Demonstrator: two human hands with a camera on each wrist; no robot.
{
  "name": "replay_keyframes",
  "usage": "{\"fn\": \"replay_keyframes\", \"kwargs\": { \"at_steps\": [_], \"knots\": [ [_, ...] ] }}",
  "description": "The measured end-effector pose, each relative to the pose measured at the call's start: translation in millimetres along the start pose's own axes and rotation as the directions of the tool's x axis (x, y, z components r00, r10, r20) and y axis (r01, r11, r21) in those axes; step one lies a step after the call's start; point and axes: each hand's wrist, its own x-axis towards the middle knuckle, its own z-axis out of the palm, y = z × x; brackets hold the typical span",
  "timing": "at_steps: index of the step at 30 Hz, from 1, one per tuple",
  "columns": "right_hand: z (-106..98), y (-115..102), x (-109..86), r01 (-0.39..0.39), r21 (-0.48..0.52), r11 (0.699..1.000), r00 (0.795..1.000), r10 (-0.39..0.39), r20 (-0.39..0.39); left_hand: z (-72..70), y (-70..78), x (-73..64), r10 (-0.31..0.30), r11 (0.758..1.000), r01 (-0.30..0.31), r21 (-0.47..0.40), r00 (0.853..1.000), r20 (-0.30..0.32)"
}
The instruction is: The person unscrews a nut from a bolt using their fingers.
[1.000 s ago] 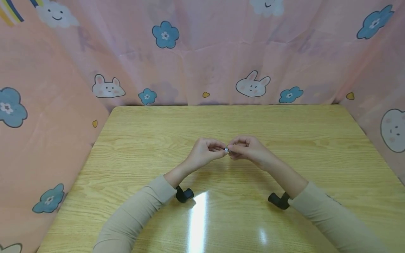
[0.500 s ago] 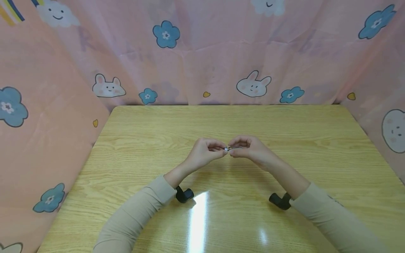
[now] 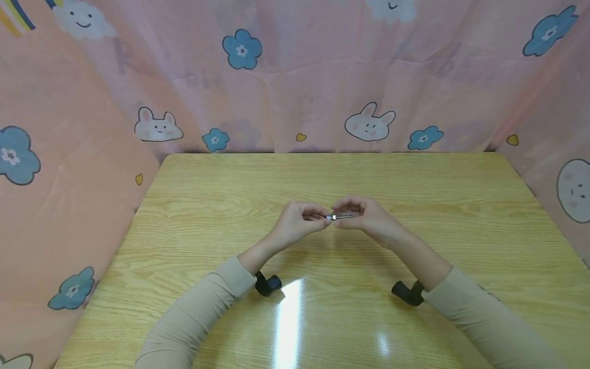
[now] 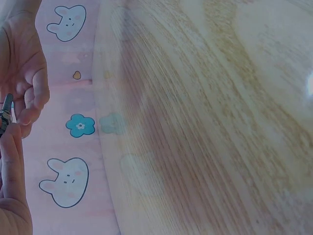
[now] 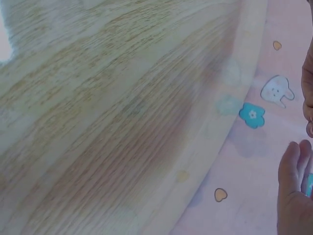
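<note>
My left hand (image 3: 297, 223) pinches one end of a small silver bolt (image 3: 344, 216) between fingertips and thumb, above the table. A nut (image 3: 334, 218) sits on it close to the left fingertips, and the threaded shank points right. Around that shank stands my right hand (image 3: 364, 218), its fingers and thumb spread apart, with the thumb tip near the nut. In the left wrist view the bolt (image 4: 8, 102) shows at the left edge, its thread toward the right hand (image 4: 24, 68) with loosely bent fingers. The right wrist view catches the right hand (image 5: 295, 196) only partly and hides the bolt.
The wood-grain table (image 3: 221, 189) reaches back to a pink printed curtain (image 3: 295, 82), which also hangs at both sides. Black wrist-camera mounts (image 3: 269, 284) stick out under both forearms. Bright light reflections lie on the table's near part.
The right fingers and thumb have parted from their pinch beside the left fingertips, baring the nut and the bolt's shank. The left hand has kept its place.
</note>
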Motion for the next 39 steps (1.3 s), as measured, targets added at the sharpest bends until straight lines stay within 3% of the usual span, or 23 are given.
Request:
{"fn": "replay_keyframes", "kwargs": {
  "at_steps": [19, 26, 32, 39],
  "knots": [
    [1.1, 4.5, 0.6, -0.049, 0.036, 0.998, 0.999, 0.049, 0.000, 0.9, -2.6, -2.0, -0.009, 1.000, 0.009, -0.023, 1.000, 0.009],
    [-1.0, 4.2, 0.1, 0.012, 0.037, 0.999, 1.000, -0.012, 0.010, 0.2, -3.3, -1.6, -0.019, 1.000, 0.019, -0.024, 1.000, 0.004],
    [-0.5, 1.2, 1.3, -0.022, 0.030, 0.999, 1.000, 0.022, 0.021, -0.2, -2.5, -0.3, -0.010, 1.000, 0.010, -0.014, 1.000, 0.003],
    [-1.3, 2.5, 0.6, 0.035, -0.044, 0.998, 0.999, -0.035, -0.005, -0.7, -2.6, 0.6, -0.010, 1.000, 0.010, -0.018, 1.000, 0.002]
  ]
}}
